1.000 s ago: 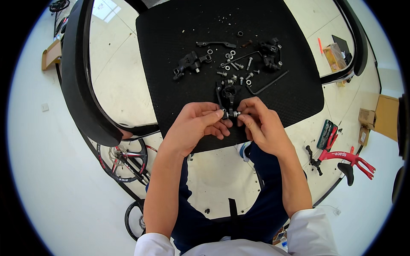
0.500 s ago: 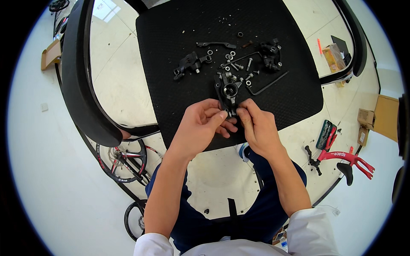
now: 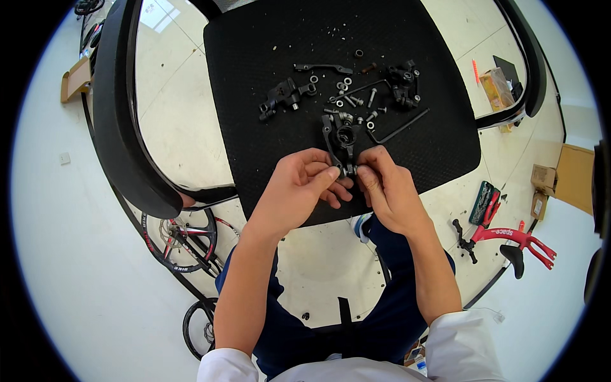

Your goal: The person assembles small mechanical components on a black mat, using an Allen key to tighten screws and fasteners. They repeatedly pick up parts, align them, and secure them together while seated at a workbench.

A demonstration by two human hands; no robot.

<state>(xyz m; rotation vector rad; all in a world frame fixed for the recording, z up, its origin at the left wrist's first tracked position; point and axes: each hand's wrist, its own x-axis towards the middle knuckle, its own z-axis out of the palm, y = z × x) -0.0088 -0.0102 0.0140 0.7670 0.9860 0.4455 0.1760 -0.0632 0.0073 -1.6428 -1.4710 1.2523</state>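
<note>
A black bicycle disc brake caliper (image 3: 344,135) is held over the near part of a black chair seat (image 3: 286,143). My left hand (image 3: 304,188) grips its near end from the left, thumb on top and fingers curled beneath. On the other side, my right hand (image 3: 387,188) pinches with thumb and forefinger at the caliper's lower right edge; whatever small piece sits between those fingertips is hidden. Two more calipers lie farther off, one at the left (image 3: 284,97) and one at the right (image 3: 403,84). Beyond the held caliper are loose bolts (image 3: 372,97) and washers (image 3: 347,81).
An L-shaped hex key (image 3: 401,126) lies right of the held caliper. A flat black bracket (image 3: 323,67) rests farther back. Chair armrests (image 3: 114,114) rise on both sides. On the floor are a red bike frame (image 3: 509,234), cardboard boxes (image 3: 544,178) and a bicycle wheel (image 3: 191,239).
The held caliper has shifted and turned slightly. My right hand has dropped a little, its fingertips still at the caliper's lower right edge. My left hand keeps its grip.
</note>
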